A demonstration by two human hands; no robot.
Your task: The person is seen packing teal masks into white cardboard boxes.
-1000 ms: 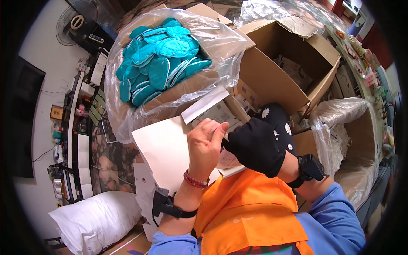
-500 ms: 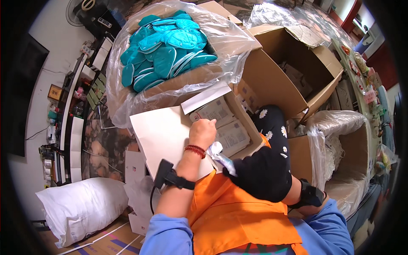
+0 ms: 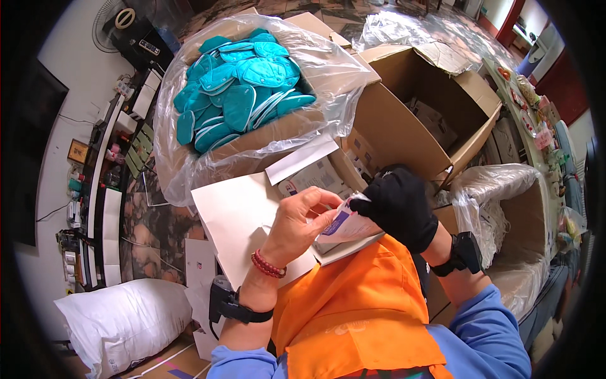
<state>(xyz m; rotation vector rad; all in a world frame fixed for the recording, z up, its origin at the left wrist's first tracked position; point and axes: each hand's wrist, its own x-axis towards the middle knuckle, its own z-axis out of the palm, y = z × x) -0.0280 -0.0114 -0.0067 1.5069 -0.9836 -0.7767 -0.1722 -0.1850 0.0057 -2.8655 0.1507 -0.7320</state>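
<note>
A small white printed packet with purple and pink marks (image 3: 348,222) is held up over an opened white carton (image 3: 346,165). My right hand (image 3: 399,205), in a black glove, pinches the packet's upper right corner. My bare left hand (image 3: 302,221), with a red bead bracelet on its wrist, has its thumb and curled fingers closed at the packet's left edge. Inside the carton lie more flat white packets (image 3: 315,177), partly covered by my hands. The carton's wide lid (image 3: 230,199) is folded out to the left, under my left hand.
Beyond the carton stands a plastic-lined box heaped with teal fabric pads (image 3: 243,88). To its right are a deep brown cardboard box (image 3: 404,123) and a plastic-lined box (image 3: 530,234). A stuffed white sack (image 3: 126,322) lies at the lower left, near a shelf unit (image 3: 113,221).
My right hand has risen from near my lap and turned over the carton, bringing up the packet. My left hand has come back from the packets in the carton to the packet's edge.
</note>
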